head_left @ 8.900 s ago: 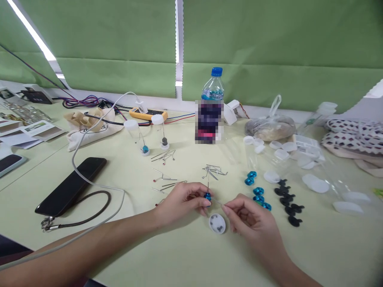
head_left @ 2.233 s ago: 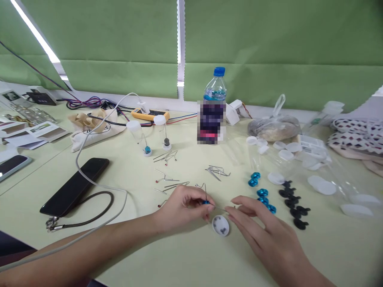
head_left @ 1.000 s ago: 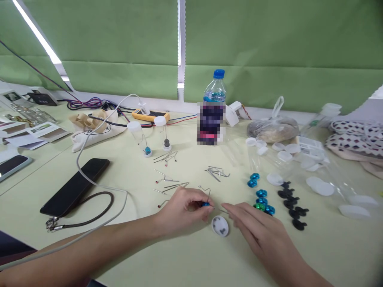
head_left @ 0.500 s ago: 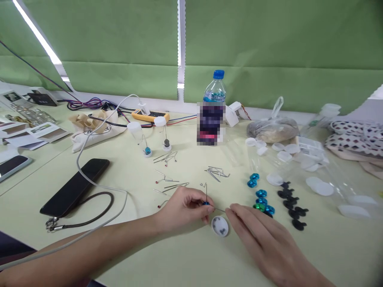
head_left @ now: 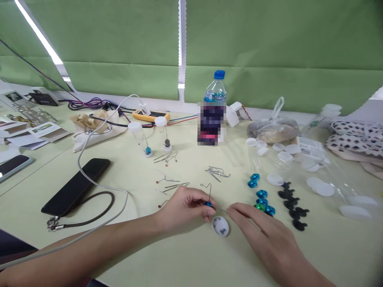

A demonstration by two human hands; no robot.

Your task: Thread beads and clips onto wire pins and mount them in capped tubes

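My left hand [head_left: 191, 205] pinches a small shiny blue metal piece [head_left: 208, 203] between thumb and fingers. From this piece a thin bent wire [head_left: 210, 192] stands up, with a hook at its top. My right hand [head_left: 263, 235] has its fingers closed on a thin metal rod [head_left: 221, 209], whose far end reaches the blue piece; the end in the fingers is hidden. Just below the fingertips sits a small white round cap [head_left: 220, 227] with several tiny dark parts in it.
Several blue pieces and a green one [head_left: 261, 207] lie right, beside black plastic parts [head_left: 290, 203]. Bent metal rods [head_left: 217, 173] and wires [head_left: 167, 179] lie ahead. Two capped tubes [head_left: 147, 151], a bottle [head_left: 214, 95], a black phone [head_left: 76, 185] and a white cable [head_left: 100, 181] surround them.
The blue piece has turned slightly in my left fingers and shows more. Its wire now leans a little to the right. My right hand has shifted only slightly, with the rod still against the piece.
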